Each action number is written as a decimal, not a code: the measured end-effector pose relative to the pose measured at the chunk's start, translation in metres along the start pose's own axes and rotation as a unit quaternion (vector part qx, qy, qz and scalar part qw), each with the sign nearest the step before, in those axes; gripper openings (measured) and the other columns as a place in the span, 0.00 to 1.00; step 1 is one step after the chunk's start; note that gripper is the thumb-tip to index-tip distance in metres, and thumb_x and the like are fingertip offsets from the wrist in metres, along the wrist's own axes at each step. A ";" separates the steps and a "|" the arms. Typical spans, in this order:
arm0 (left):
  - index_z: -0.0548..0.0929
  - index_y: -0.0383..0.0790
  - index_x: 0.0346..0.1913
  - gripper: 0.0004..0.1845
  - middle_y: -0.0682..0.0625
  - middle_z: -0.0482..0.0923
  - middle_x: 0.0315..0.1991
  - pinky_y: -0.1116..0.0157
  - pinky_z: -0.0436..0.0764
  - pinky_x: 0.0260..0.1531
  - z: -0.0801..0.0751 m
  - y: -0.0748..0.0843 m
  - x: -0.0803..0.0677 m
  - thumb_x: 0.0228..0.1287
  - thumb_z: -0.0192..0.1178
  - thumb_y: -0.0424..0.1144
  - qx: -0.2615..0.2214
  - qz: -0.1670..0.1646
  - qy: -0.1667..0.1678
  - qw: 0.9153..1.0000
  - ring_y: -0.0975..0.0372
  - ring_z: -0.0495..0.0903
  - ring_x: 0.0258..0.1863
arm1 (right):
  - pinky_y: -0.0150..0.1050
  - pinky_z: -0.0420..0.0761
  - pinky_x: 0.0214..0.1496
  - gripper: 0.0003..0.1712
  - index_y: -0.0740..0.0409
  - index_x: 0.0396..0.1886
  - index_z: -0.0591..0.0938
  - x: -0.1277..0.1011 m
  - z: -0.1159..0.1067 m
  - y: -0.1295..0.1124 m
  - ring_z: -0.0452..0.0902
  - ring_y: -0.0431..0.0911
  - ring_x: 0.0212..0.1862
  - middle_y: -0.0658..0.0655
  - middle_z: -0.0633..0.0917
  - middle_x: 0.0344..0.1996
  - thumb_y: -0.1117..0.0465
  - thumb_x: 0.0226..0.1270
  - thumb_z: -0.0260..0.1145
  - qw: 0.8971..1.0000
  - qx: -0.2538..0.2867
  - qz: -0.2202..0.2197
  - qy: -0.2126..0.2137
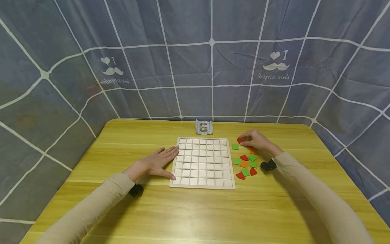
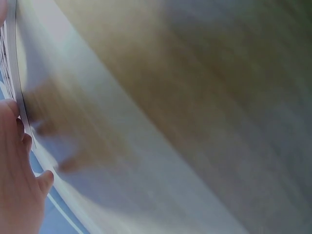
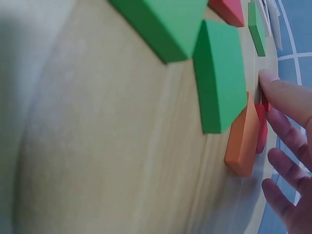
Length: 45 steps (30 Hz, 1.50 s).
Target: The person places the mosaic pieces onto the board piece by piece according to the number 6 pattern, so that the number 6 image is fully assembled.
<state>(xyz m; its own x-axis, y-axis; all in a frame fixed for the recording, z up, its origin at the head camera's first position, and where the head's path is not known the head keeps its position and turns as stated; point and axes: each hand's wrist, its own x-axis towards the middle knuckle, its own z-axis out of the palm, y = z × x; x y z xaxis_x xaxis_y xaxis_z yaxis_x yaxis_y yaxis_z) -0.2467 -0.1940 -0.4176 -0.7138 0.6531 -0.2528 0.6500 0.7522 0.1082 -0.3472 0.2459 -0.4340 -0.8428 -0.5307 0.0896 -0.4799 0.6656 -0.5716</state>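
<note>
A pale wooden grid board (image 1: 202, 162) with square cells lies on the table. My left hand (image 1: 156, 162) rests spread at its left edge, fingertips and thumb touching the frame; in the left wrist view, that hand (image 2: 19, 170) shows only in part beside the board's rim (image 2: 12, 58). Beyond the board's right side, my right hand (image 1: 256, 139) pinches a red piece (image 1: 239, 140) between thumb and fingers. The right wrist view shows this hand (image 3: 292, 131) with the red piece (image 3: 264, 100) mostly hidden by the thumb. An orange piece (image 1: 253, 151) lies just below the hand.
Right of the board lie several loose pieces: green squares (image 1: 237, 161), an orange square (image 1: 244, 164) and red quarter-rounds (image 1: 240, 176). Behind the board stands a small creased pattern card (image 1: 203, 127). A grey-blue curtain (image 1: 192, 67) hangs at the table's far edge.
</note>
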 end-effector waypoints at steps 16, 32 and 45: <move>0.37 0.44 0.72 0.58 0.48 0.32 0.73 0.50 0.44 0.70 -0.001 -0.001 0.001 0.46 0.44 0.77 -0.001 -0.007 -0.008 1.000 0.56 0.36 0.73 | 0.49 0.77 0.51 0.17 0.59 0.43 0.84 -0.003 -0.003 -0.008 0.79 0.52 0.46 0.60 0.85 0.41 0.55 0.56 0.67 0.998 -0.043 0.035 0.023; 0.38 0.43 0.72 0.58 0.48 0.32 0.73 0.50 0.44 0.70 -0.012 -0.003 0.001 0.46 0.44 0.77 -0.008 -0.005 -0.025 1.000 0.56 0.36 0.73 | 0.34 0.74 0.30 0.19 0.53 0.42 0.85 -0.002 -0.010 -0.032 0.78 0.43 0.32 0.54 0.87 0.36 0.49 0.51 0.69 0.989 -0.074 0.119 0.037; 0.38 0.43 0.72 0.58 0.48 0.32 0.73 0.51 0.44 0.71 -0.012 -0.002 0.002 0.47 0.46 0.76 -0.009 -0.006 -0.029 1.000 0.57 0.37 0.73 | 0.32 0.69 0.27 0.18 0.51 0.40 0.86 0.000 -0.003 -0.054 0.73 0.43 0.30 0.51 0.87 0.34 0.48 0.51 0.69 0.989 -0.077 0.115 0.053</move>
<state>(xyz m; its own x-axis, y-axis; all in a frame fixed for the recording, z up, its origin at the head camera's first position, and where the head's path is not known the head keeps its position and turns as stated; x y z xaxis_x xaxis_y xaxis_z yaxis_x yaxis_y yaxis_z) -0.2529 -0.1936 -0.4063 -0.7046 0.6386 -0.3096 0.6364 0.7616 0.1225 -0.3222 0.2117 -0.4004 -0.9511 -0.3026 0.0618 -0.2965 0.8388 -0.4566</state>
